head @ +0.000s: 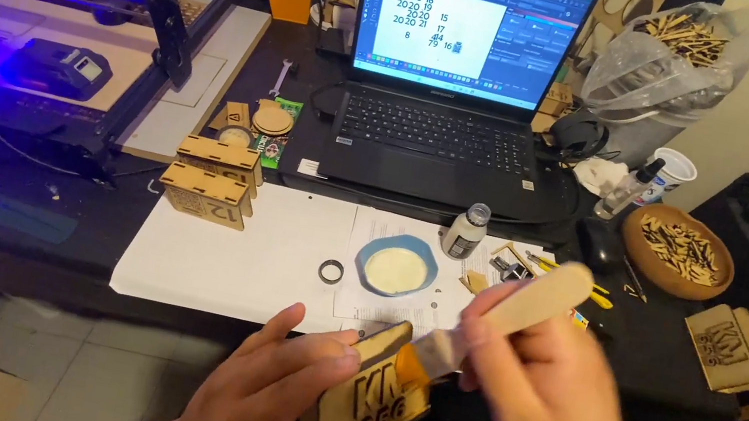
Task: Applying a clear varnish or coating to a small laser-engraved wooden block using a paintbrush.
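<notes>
Glue going onto a laser-cut wooden panel, low over the desk's near edge.

Two wooden boxes (210, 178) already stand assembled at left; the left hand (262, 395) grips the cut-out wooden panel (373, 398) upright, the right hand (556, 398) is closed around a brush (498, 318), bristles touching the panel's face. I'd judge brushing is under way, with joining left. A blue glue dish (395, 267) sits behind.

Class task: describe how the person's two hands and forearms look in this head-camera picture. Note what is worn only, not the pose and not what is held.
Both the left hand and the right hand are bare: no gloves, rings or sleeves show. A thin reddish band sits at the left wrist by the bottom edge. The right hand is blurred.
</notes>
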